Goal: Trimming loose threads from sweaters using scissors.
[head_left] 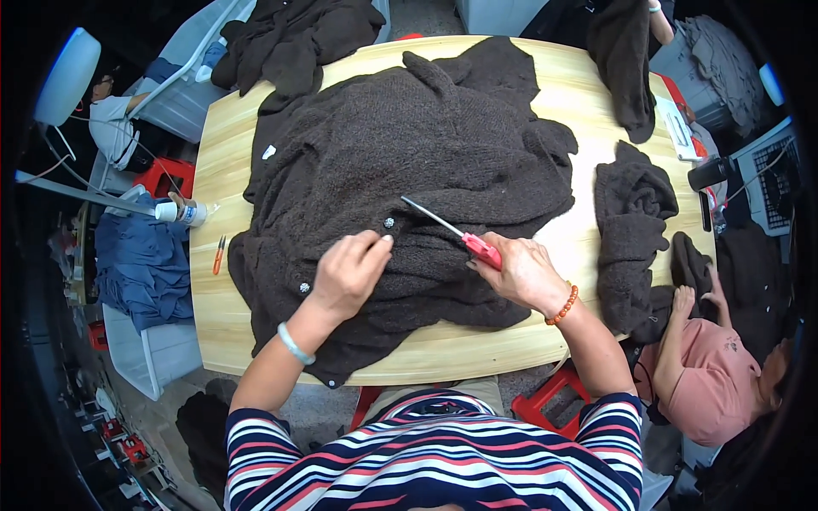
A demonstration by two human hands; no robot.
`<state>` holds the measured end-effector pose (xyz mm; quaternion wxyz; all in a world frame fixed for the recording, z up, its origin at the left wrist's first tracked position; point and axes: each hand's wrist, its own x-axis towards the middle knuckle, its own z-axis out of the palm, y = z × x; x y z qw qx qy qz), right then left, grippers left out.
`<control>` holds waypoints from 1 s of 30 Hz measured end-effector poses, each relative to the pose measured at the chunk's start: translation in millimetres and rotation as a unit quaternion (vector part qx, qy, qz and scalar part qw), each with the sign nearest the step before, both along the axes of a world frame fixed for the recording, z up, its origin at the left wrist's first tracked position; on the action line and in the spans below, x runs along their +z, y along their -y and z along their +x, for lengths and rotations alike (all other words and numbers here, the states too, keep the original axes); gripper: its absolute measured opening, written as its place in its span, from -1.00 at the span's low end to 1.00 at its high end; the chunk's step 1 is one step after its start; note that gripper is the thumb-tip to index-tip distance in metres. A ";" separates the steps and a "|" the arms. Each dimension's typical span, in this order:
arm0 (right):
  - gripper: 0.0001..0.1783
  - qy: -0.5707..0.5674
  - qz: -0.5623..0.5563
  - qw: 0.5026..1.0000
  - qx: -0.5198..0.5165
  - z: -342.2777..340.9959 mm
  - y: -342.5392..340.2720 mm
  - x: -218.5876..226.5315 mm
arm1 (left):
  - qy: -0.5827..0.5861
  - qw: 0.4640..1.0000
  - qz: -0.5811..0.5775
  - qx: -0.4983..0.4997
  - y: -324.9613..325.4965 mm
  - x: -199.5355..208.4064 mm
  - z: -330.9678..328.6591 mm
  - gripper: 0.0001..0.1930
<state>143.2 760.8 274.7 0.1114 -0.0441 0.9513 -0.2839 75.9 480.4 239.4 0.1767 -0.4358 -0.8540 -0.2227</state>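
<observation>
A dark brown knit cardigan [383, 128] lies spread over the wooden table in front of me. Shiny round buttons show along its edge, one button [389, 223] just beyond my left fingertips and another button [305, 288] beside my left wrist. My left hand [348, 271] is closed, thumb and forefinger pinched at the knit by the nearer button; any thread there is too fine to see. My right hand [521, 266] grips a pair of scissors [482, 249] by the red handles. The metal blades point up and left over the cardigan, above the button.
An orange cutter [220, 255] and a white bottle [181, 212] are at the table's left edge. More dark knitwear [630, 238] lies on the right. Bins of blue cloth [145, 264] stand left. A co-worker in pink [711, 375] handles dark fabric at the right; others sit farther off.
</observation>
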 end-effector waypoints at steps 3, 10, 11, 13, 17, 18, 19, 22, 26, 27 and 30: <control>-0.71 -0.015 -0.004 1.000 -0.002 0.6 3.1 -1.4 | 0.014 0.998 -0.059 0.030 -2.8 -19.4 -13.9 -0.63; -0.67 -0.018 0.013 0.998 0.053 16.8 15.2 13.6 | 0.213 0.968 0.116 0.058 24.6 -27.8 -51.2 -0.64; -0.67 -0.019 0.013 0.998 0.054 18.4 19.8 17.2 | 0.326 0.931 0.127 0.106 30.2 -26.8 -53.5 -0.75; -0.68 -0.012 0.026 0.997 0.065 20.8 28.5 23.5 | 0.288 0.942 0.151 0.081 37.4 -34.6 -58.7 -0.84; -0.73 -0.038 0.016 0.995 0.085 14.9 41.5 19.4 | 0.269 0.944 0.175 0.072 36.3 -40.7 -49.2 -0.85; -0.74 -0.048 0.020 0.996 0.074 11.9 42.5 17.8 | 0.305 0.928 0.197 0.088 33.9 -41.4 -46.4 -0.83; -0.74 -0.047 0.019 0.996 0.075 10.9 45.1 14.4 | 0.306 0.927 0.197 0.089 31.9 -40.8 -45.2 -0.83; -0.74 -0.034 0.035 0.991 0.125 11.9 55.5 7.0 | 0.326 0.917 0.196 0.121 31.8 -32.4 -39.3 -0.81; -0.74 -0.054 0.008 0.992 0.109 18.2 52.7 11.9 | -0.007 0.988 0.037 0.152 56.4 -21.0 -21.2 -0.75; -0.74 -0.041 0.018 0.994 0.103 17.5 51.2 12.7 | 0.002 0.985 0.031 0.170 66.5 -20.1 -15.8 -0.76; -0.73 -0.023 0.020 0.994 0.109 17.8 52.0 12.1 | 0.025 0.987 0.030 0.159 76.1 -18.7 -3.8 -0.76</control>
